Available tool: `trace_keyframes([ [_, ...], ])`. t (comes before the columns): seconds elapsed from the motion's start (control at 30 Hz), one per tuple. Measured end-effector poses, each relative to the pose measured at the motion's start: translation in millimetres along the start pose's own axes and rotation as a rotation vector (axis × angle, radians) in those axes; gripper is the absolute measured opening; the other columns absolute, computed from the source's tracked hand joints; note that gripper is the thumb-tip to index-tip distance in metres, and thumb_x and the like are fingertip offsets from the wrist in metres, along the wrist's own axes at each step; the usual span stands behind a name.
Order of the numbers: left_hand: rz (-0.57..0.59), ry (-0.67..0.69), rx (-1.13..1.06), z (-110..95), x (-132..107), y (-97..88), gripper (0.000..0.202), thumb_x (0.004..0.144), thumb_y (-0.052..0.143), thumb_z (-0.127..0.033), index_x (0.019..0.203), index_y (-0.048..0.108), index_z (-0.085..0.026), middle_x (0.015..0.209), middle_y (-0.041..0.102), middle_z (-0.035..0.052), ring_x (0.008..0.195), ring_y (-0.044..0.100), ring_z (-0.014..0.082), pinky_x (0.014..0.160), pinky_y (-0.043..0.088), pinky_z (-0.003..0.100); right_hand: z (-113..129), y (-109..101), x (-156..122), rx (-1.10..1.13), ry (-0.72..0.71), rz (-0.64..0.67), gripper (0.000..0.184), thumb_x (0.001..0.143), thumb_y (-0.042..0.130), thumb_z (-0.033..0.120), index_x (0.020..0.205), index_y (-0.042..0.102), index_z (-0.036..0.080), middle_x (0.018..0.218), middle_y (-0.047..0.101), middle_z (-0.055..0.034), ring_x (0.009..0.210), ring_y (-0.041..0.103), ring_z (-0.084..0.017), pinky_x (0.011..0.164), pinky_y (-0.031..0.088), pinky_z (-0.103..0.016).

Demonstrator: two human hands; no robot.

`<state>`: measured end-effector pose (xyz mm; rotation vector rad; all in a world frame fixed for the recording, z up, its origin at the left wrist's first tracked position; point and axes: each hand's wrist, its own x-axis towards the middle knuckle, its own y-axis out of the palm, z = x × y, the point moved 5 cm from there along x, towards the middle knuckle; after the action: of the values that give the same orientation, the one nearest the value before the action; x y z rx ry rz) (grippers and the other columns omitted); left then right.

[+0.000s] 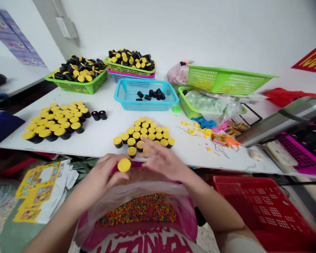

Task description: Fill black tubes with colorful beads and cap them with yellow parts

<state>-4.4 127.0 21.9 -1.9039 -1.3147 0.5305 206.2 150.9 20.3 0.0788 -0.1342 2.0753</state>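
Yellow-capped black tube [124, 164] | left hand [105, 172] curled firmly round it | right hand [164, 162] open, fingers spread, empty, just beside the upright tubes [144, 133] | those stand caps-up, close-set for steadiness, on white worktop [100, 137] | bag of coloured beads [139, 211] below

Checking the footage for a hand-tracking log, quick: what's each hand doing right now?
Left hand: closed, holding a yellow-capped tube.
Right hand: open, fingers spread, holding nothing that shows.
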Motion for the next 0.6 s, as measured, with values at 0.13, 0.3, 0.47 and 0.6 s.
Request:
trace_keyframes([
  [0.13, -0.196, -0.332, 0.118, 39, 7, -17.3, 0.044, 0.089, 0.052, -0.05, 0.12, 0.056, -0.019, 0.12, 0.065, 0.0148, 0.111, 0.06, 0.0334, 0.097, 0.043, 0.047, 10, -116, 17, -0.725, -0.071, -0.515, 0.034, 0.091, 0.054, 0.039, 0.114, 0.068, 0.018, 0.118, 0.069, -0.0128, 0.107, 0.065, -0.025, 0.092, 0.052, -0.041],
  [0.3, -0.155, -0.444, 0.212, 57, 29, -0.6, 0.04, 0.092, 0.049, -0.04, 0.125, 0.051, -0.018, 0.125, 0.064, 0.0192, 0.125, 0.052, 0.0362, 0.1, 0.032, 0.058, -31, -214, 43, -1.412, 0.45, -0.432, 0.044, 0.084, 0.058, 0.023, 0.126, 0.065, 0.011, 0.137, 0.057, -0.0195, 0.127, 0.051, -0.034, 0.103, 0.041, -0.045],
  [0.47, -0.12, -0.357, 0.162, 46, 52, 7.3, 0.056, 0.094, 0.047, -0.041, 0.143, 0.032, -0.019, 0.128, 0.064, 0.0201, 0.132, 0.045, 0.037, 0.101, 0.025, 0.06, -54, -229, 48, -1.423, 0.568, -0.416, 0.039, 0.084, 0.052, 0.02, 0.118, 0.07, 0.012, 0.116, 0.069, -0.0213, 0.108, 0.062, -0.037, 0.088, 0.047, -0.045],
  [0.6, -0.164, -0.309, 0.171, 52, 71, -29.6, 0.051, 0.097, 0.039, -0.045, 0.143, 0.033, -0.024, 0.141, 0.054, 0.0162, 0.126, 0.049, 0.0341, 0.101, 0.028, 0.056, -57, -228, 50, -1.431, 0.551, -0.418, 0.04, 0.083, 0.049, 0.02, 0.115, 0.071, 0.012, 0.114, 0.069, -0.0228, 0.107, 0.062, -0.038, 0.089, 0.045, -0.047],
])
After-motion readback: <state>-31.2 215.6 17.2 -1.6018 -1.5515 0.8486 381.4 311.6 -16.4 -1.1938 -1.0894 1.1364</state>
